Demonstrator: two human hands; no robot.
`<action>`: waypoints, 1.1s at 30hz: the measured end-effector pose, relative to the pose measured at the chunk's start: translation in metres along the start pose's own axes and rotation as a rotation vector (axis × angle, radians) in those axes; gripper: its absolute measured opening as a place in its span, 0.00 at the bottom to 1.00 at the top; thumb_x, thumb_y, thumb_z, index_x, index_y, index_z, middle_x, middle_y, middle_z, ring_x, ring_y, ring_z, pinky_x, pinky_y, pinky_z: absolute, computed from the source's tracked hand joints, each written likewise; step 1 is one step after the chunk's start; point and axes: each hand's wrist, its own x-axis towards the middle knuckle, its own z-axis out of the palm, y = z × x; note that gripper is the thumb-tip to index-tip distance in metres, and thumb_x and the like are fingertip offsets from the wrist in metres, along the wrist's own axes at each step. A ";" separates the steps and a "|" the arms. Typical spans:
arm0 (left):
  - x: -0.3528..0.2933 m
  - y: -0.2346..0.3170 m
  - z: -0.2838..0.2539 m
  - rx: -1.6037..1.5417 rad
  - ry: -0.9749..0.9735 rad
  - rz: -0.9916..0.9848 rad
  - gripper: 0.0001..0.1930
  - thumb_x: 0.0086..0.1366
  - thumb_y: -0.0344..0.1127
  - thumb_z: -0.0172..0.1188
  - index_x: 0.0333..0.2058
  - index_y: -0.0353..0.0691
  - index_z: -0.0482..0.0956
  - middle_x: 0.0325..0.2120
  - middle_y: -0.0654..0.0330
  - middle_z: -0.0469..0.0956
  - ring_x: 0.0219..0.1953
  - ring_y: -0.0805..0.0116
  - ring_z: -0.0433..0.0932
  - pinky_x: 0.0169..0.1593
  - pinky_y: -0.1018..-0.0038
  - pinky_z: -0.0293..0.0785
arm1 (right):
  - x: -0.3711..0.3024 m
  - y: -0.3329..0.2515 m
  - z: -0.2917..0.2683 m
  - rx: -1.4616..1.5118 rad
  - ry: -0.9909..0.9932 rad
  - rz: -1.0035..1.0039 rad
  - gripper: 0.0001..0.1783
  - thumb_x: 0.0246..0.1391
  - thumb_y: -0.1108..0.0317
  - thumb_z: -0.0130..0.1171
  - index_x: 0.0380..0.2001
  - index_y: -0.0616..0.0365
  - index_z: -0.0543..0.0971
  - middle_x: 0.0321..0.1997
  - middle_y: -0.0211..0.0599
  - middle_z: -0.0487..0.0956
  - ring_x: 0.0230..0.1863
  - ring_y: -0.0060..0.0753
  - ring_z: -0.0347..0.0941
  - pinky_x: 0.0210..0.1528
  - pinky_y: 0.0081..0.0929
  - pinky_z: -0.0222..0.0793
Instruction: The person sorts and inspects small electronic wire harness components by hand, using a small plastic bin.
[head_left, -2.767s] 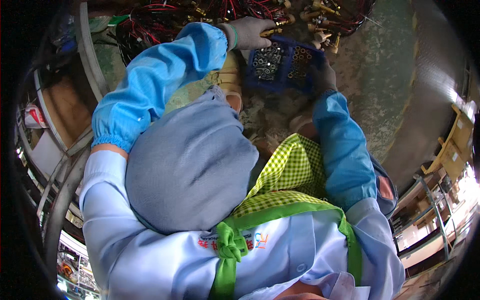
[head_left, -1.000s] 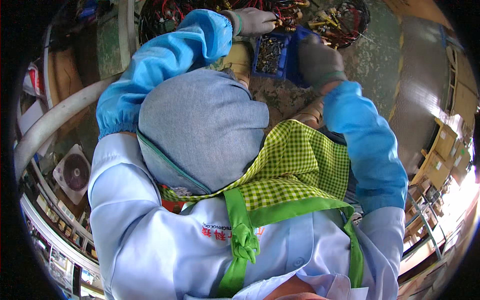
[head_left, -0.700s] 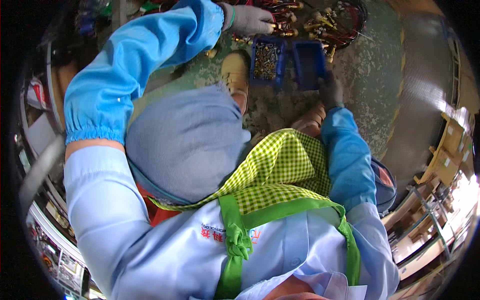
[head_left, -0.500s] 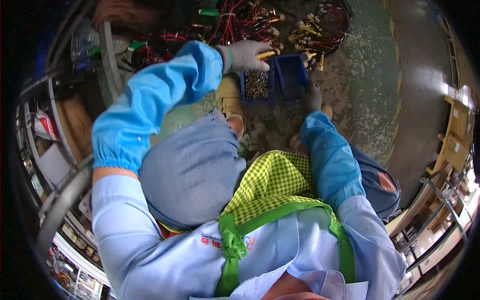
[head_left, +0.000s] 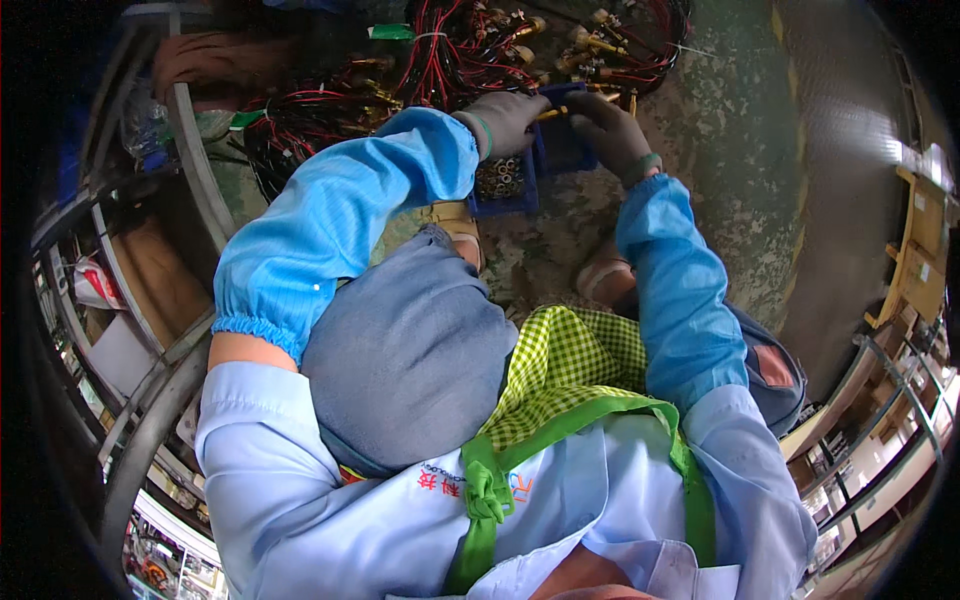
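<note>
My left hand, in a grey glove, pinches a slim brass fitting that points to the right. Close against the fitting's far end are the bent fingers of my right hand, also gloved; its fingertips are closed, and whatever they hold is too small to make out. Below the two hands stand two blue bins side by side. In the left blue bin lie many small metal nuts or rings. The right blue bin has a dark inside, partly covered by my right hand.
Bundles of red and black wires with brass ends lie on the floor beyond my hands. More brass fittings are at the back right. A metal frame rises on the left. Cardboard boxes stand at far right.
My right hand has come up from beside the right bin to the end of the brass fitting. My left hand still holds the fitting.
</note>
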 end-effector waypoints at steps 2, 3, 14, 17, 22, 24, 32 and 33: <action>0.000 0.001 0.005 0.041 0.046 0.009 0.28 0.58 0.37 0.55 0.56 0.41 0.60 0.41 0.49 0.73 0.43 0.52 0.73 0.46 0.58 0.70 | 0.006 0.001 0.001 -0.055 -0.127 -0.160 0.21 0.54 0.67 0.51 0.52 0.52 0.70 0.53 0.43 0.72 0.51 0.45 0.70 0.51 0.39 0.68; -0.001 0.004 0.008 0.074 0.096 0.015 0.26 0.56 0.35 0.56 0.54 0.42 0.63 0.40 0.49 0.74 0.44 0.51 0.73 0.46 0.58 0.70 | 0.006 0.001 0.001 -0.056 -0.133 -0.158 0.21 0.54 0.67 0.51 0.52 0.52 0.70 0.53 0.43 0.72 0.51 0.45 0.70 0.51 0.39 0.68; -0.032 -0.039 0.027 0.310 0.006 0.093 0.24 0.56 0.30 0.55 0.53 0.43 0.66 0.45 0.55 0.70 0.47 0.54 0.67 0.50 0.58 0.66 | -0.005 -0.002 0.051 -0.087 -0.265 -0.174 0.14 0.49 0.75 0.49 0.41 0.57 0.76 0.42 0.35 0.77 0.42 0.34 0.73 0.45 0.28 0.68; -0.055 -0.054 0.037 0.276 -0.051 0.036 0.23 0.56 0.27 0.52 0.53 0.45 0.66 0.43 0.56 0.69 0.47 0.54 0.66 0.52 0.59 0.65 | -0.018 -0.022 0.061 0.006 -0.171 -0.116 0.11 0.47 0.72 0.49 0.32 0.56 0.80 0.51 0.44 0.71 0.49 0.47 0.69 0.47 0.40 0.70; -0.053 -0.054 0.046 0.279 0.087 0.087 0.26 0.56 0.25 0.52 0.54 0.46 0.64 0.46 0.55 0.68 0.48 0.54 0.66 0.53 0.60 0.65 | -0.017 -0.007 0.097 -0.157 -0.014 -0.213 0.11 0.46 0.73 0.49 0.31 0.56 0.80 0.50 0.44 0.71 0.49 0.47 0.70 0.48 0.39 0.70; -0.051 -0.051 0.038 0.332 -0.057 0.032 0.27 0.55 0.24 0.52 0.55 0.46 0.64 0.48 0.55 0.66 0.49 0.54 0.65 0.54 0.59 0.64 | -0.020 -0.014 0.096 0.007 -0.018 -0.164 0.13 0.47 0.74 0.48 0.34 0.56 0.80 0.48 0.45 0.73 0.47 0.47 0.71 0.47 0.39 0.71; -0.056 -0.059 0.044 0.339 -0.023 0.013 0.29 0.54 0.22 0.52 0.56 0.47 0.62 0.49 0.54 0.66 0.50 0.53 0.65 0.55 0.59 0.65 | -0.020 -0.006 0.104 -0.102 0.072 -0.299 0.12 0.45 0.76 0.50 0.34 0.56 0.80 0.46 0.44 0.74 0.43 0.44 0.73 0.41 0.36 0.73; -0.058 -0.061 0.045 0.346 -0.038 0.007 0.30 0.53 0.23 0.52 0.56 0.48 0.62 0.49 0.54 0.66 0.51 0.52 0.64 0.55 0.59 0.64 | -0.024 -0.013 0.098 -0.033 0.044 -0.256 0.13 0.46 0.75 0.50 0.35 0.55 0.79 0.47 0.44 0.73 0.44 0.46 0.73 0.42 0.37 0.72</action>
